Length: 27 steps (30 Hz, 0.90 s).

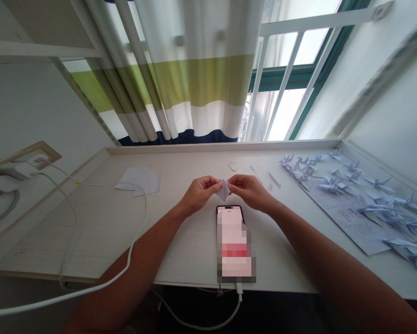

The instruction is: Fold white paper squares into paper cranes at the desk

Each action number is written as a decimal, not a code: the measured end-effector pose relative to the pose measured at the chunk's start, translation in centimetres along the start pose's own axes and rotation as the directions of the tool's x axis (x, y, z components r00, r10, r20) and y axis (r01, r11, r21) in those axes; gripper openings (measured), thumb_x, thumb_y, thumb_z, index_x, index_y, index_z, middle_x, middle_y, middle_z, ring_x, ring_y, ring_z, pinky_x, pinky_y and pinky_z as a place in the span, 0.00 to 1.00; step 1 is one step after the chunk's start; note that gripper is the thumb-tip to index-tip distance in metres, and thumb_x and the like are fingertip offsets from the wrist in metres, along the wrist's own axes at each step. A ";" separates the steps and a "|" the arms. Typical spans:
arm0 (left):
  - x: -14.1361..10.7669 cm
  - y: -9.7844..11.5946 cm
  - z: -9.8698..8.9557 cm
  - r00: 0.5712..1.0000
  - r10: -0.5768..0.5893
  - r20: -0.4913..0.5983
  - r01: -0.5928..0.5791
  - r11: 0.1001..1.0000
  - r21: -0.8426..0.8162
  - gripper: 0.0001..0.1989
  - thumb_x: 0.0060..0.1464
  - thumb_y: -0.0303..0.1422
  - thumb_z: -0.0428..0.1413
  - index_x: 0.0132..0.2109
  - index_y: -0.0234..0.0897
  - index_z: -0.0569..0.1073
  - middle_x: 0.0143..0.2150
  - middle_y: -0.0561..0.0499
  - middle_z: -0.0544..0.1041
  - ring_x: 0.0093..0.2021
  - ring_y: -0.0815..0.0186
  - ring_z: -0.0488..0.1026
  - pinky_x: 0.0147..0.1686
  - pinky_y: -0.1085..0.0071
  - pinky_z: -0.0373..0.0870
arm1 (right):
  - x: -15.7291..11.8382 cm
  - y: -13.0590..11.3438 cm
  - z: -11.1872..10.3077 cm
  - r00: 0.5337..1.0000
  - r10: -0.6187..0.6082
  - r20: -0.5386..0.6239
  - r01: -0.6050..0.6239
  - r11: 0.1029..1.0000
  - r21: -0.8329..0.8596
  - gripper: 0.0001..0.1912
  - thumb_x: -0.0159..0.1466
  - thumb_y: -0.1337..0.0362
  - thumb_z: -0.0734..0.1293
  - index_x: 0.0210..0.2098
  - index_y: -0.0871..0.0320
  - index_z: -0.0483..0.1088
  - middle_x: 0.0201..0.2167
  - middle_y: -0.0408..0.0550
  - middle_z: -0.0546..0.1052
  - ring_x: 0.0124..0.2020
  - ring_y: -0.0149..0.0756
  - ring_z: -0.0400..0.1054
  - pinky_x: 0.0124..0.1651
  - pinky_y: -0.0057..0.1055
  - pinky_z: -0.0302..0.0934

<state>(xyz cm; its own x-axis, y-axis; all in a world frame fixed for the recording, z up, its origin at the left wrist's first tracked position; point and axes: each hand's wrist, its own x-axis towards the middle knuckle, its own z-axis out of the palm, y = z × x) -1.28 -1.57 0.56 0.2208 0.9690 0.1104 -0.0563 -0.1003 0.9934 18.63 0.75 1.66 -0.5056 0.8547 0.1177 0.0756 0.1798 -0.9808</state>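
Note:
Between my two hands is a small folded piece of white paper [224,190], roughly diamond-shaped, held just above the desk. My left hand [205,189] pinches its left side with thumb and fingers. On its right side, my right hand [244,186] grips the edge in the same way. Directly below the paper lies a phone [231,241] with a pink, blurred screen and a cable plugged into its lower end. Several folded paper cranes [337,185] are spread at the right of the desk, some on a printed sheet [351,227].
A small stack of white paper [139,180] lies on the left of the desk [180,162]. Paper scraps [274,180] are beyond my right hand. A white charging cable [146,208] crosses over my left forearm from plugs [16,171] at the left wall. Curtains hang behind.

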 end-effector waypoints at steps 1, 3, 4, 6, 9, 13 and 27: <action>0.0 0.0 0.1 1.000 -0.002 -0.008 0.002 1.000 0.015 0.17 0.52 0.44 0.65 0.37 0.32 0.78 0.38 0.46 0.81 0.39 0.65 0.76 0.45 0.67 0.70 | 0.0 0.0 0.0 1.000 -0.001 0.004 0.001 1.000 0.027 0.17 0.59 0.51 0.74 0.35 0.59 0.75 0.34 0.49 0.80 0.37 0.38 0.75 0.45 0.37 0.69; -0.1 0.1 0.1 1.000 0.005 -0.017 -0.005 0.999 0.037 0.17 0.52 0.44 0.65 0.36 0.32 0.78 0.39 0.45 0.81 0.38 0.65 0.75 0.44 0.67 0.70 | 0.0 0.0 0.1 1.000 -0.007 0.007 0.007 0.998 0.064 0.16 0.59 0.53 0.74 0.36 0.60 0.75 0.33 0.48 0.80 0.36 0.37 0.74 0.44 0.36 0.68; -0.1 0.1 0.1 1.000 0.016 -0.012 -0.015 0.999 0.046 0.17 0.52 0.44 0.65 0.36 0.32 0.78 0.40 0.45 0.80 0.39 0.65 0.75 0.44 0.67 0.70 | 0.0 0.0 0.2 1.000 -0.010 0.008 0.010 0.998 0.066 0.15 0.59 0.53 0.74 0.36 0.60 0.75 0.33 0.48 0.79 0.35 0.36 0.74 0.43 0.35 0.68; -0.1 0.2 0.1 0.999 0.044 0.002 -0.044 0.997 0.067 0.17 0.52 0.44 0.65 0.34 0.32 0.78 0.40 0.45 0.80 0.40 0.64 0.75 0.43 0.67 0.70 | 0.0 -0.1 0.2 1.000 -0.018 0.003 0.018 0.999 0.034 0.16 0.61 0.52 0.72 0.35 0.60 0.76 0.32 0.47 0.79 0.34 0.35 0.73 0.40 0.33 0.67; -0.1 0.2 0.0 0.998 0.058 0.002 -0.058 0.993 0.102 0.17 0.53 0.44 0.65 0.35 0.32 0.78 0.37 0.46 0.79 0.38 0.65 0.74 0.41 0.68 0.70 | 0.0 0.0 0.0 1.000 -0.017 -0.023 0.016 0.998 -0.057 0.17 0.62 0.51 0.71 0.33 0.61 0.76 0.28 0.47 0.78 0.30 0.34 0.72 0.35 0.32 0.66; 0.0 0.0 -0.2 1.000 0.022 -0.012 -0.020 0.996 0.084 0.16 0.51 0.43 0.66 0.36 0.33 0.78 0.34 0.47 0.79 0.34 0.66 0.74 0.37 0.69 0.69 | 0.0 0.1 -0.3 0.998 0.001 -0.060 -0.012 0.986 -0.167 0.18 0.63 0.50 0.70 0.32 0.61 0.76 0.22 0.46 0.76 0.24 0.32 0.69 0.29 0.30 0.63; -0.1 0.3 -0.1 0.980 0.195 -0.037 -0.169 0.918 0.358 0.13 0.58 0.42 0.61 0.38 0.37 0.78 0.42 0.46 0.80 0.46 0.60 0.76 0.49 0.62 0.72 | -0.3 -0.4 0.3 0.989 -0.143 -0.048 0.120 0.938 -0.324 0.14 0.66 0.53 0.66 0.34 0.58 0.75 0.31 0.48 0.80 0.33 0.36 0.74 0.39 0.34 0.68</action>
<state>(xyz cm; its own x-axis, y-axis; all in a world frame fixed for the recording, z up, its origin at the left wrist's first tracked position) -1.39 -1.70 0.88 0.1697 0.9385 0.3006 0.2594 -0.3369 0.9051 18.53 0.27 1.94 -0.4691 0.8427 0.2643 0.2887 0.4291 -0.8559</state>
